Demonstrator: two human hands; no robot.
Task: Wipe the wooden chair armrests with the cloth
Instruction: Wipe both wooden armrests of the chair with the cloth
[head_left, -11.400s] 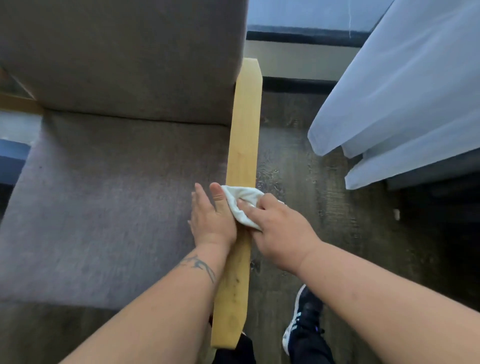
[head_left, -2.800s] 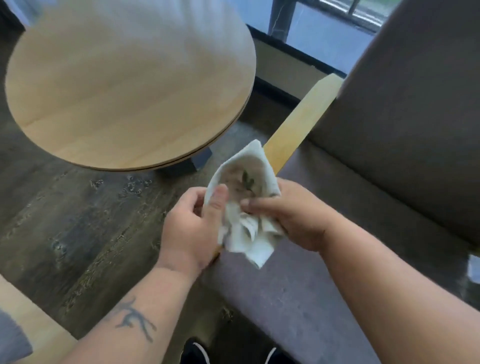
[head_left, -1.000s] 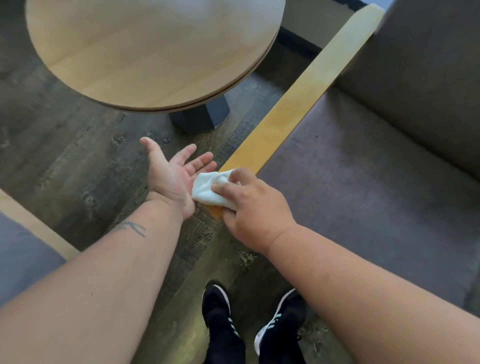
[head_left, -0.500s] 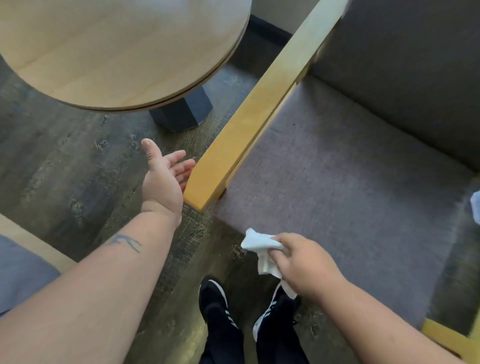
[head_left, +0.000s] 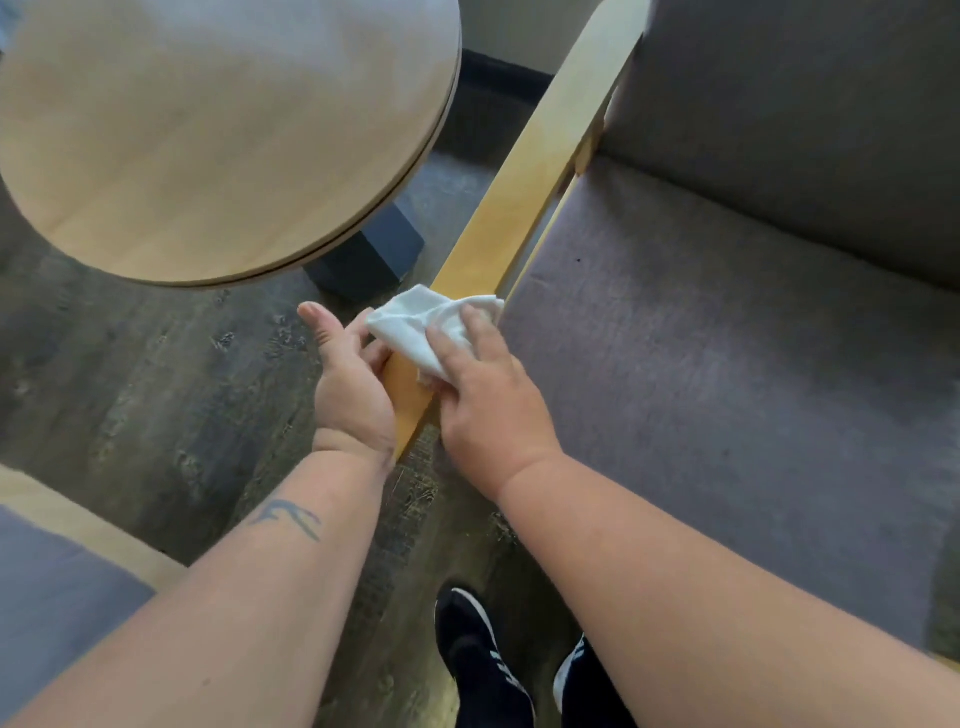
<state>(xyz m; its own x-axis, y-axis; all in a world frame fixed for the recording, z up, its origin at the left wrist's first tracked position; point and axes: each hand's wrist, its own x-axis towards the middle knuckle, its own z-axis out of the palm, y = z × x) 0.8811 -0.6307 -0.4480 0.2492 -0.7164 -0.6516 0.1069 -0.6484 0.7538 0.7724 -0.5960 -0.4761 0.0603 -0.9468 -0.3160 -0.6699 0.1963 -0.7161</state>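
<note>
From the head camera, the crumpled white cloth (head_left: 434, 327) lies on the near end of the pale yellow wooden armrest (head_left: 524, 182), which runs along the grey upholstered seat cushion (head_left: 727, 374). The right hand (head_left: 483, 400) presses it down with fingers laid flat and slightly spread; the left hand (head_left: 350, 382) rests along the armrest's outer edge, thumb raised, fingers curled toward the cloth. To wipe well, I would keep the palm flat, draw the cloth steadily toward the far end in one long stroke, and wrap it over the side edges. The round wooden table (head_left: 208, 135) stands close by on the outer side, so elbows should stay tucked.
</note>
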